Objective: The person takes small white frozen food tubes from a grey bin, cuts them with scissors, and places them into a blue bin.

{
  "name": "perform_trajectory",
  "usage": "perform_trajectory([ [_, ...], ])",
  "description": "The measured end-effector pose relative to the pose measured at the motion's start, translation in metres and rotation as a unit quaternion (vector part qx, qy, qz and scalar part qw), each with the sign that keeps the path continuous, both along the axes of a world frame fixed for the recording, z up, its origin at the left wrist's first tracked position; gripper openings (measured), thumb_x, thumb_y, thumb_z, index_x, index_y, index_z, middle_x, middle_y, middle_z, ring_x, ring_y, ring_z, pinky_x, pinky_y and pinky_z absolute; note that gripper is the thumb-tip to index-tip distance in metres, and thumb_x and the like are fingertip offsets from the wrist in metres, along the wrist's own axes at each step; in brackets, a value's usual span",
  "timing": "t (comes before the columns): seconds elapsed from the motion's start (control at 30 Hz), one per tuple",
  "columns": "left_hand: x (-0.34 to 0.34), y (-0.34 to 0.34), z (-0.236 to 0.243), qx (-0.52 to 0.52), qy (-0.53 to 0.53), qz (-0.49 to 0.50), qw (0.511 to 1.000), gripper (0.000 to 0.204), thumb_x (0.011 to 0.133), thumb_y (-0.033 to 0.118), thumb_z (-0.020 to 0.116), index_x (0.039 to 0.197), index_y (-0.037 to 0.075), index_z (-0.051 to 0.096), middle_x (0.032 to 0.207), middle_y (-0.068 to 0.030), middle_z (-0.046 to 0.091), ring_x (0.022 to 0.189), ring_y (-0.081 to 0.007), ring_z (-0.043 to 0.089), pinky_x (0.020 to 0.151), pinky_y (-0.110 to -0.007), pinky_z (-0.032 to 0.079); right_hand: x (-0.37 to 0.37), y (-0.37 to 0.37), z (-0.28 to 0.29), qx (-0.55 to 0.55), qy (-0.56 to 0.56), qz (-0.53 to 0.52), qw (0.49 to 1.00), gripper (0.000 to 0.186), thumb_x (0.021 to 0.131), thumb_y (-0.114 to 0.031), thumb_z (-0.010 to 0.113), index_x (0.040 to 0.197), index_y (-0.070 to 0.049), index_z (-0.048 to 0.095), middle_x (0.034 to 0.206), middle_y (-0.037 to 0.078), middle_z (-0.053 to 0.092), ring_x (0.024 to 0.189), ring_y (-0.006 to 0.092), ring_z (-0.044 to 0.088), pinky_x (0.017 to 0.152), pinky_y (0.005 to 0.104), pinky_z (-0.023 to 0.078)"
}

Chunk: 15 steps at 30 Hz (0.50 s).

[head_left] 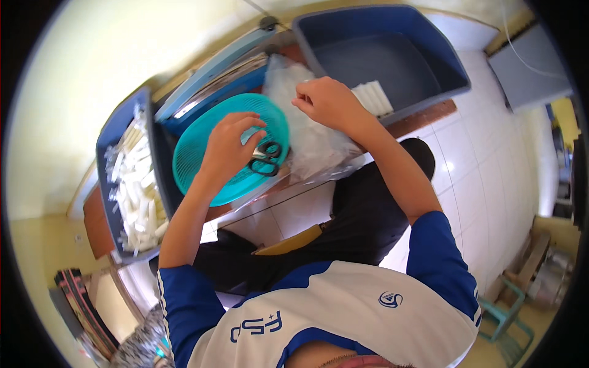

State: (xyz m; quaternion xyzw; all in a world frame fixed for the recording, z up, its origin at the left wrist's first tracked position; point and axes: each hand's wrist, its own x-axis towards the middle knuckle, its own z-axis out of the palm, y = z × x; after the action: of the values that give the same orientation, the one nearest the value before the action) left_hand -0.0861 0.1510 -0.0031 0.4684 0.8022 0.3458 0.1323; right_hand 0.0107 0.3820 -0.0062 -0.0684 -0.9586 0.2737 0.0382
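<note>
My left hand (230, 144) hangs over a teal plastic basket (187, 162), its fingers bent and apart, with nothing visible in them. Close to its thumb lie scissors (265, 158) with black handles, in the basket. My right hand (325, 104) is above a pile of clear plastic bags (319, 150), fingers curled in toward the thumb. Whatever it may pinch is hidden or too small to see. Just beyond my right wrist, several white cylindrical pieces (372, 98) lie side by side at the near edge of a dark blue bin (423, 101).
To the left, another dark blue bin (105, 178) holds many white pieces (138, 184), some in clear wrapping. A light blue panel (215, 67) leans behind the basket. The brown tabletop (423, 118) ends just before my knees. A green plastic stool (509, 313) is at the lower right.
</note>
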Motion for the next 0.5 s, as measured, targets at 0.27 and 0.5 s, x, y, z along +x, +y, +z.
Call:
perform_trajectory([
  [0.27,-0.012,-0.11,0.002,0.009,-0.018,0.111,0.994,0.013,0.08,0.01,0.072,0.091,0.004,0.07,0.094,-0.0139,0.07,0.089,-0.0334,0.066,0.079,-0.04,0.051,-0.035,-0.091,-0.002,-0.041,0.059,0.138,0.988,0.022,0.086,-0.022,0.066,0.078,-0.003,0.061,0.074,0.015,0.062,0.071,0.0359,0.059,0.064,0.0446,0.046],
  [0.5,-0.011,-0.193,0.017,0.002,-0.022,0.224,0.974,0.013,0.081,0.005,0.072,0.092,0.0,0.07,0.088,-0.0124,0.071,0.081,-0.0245,0.069,0.075,-0.032,0.052,-0.073,-0.184,-0.008,-0.123,0.142,0.235,0.954,0.007,0.083,-0.009,0.068,0.085,-0.002,0.064,0.08,0.013,0.064,0.078,0.0328,0.062,0.069,0.0405,0.049],
])
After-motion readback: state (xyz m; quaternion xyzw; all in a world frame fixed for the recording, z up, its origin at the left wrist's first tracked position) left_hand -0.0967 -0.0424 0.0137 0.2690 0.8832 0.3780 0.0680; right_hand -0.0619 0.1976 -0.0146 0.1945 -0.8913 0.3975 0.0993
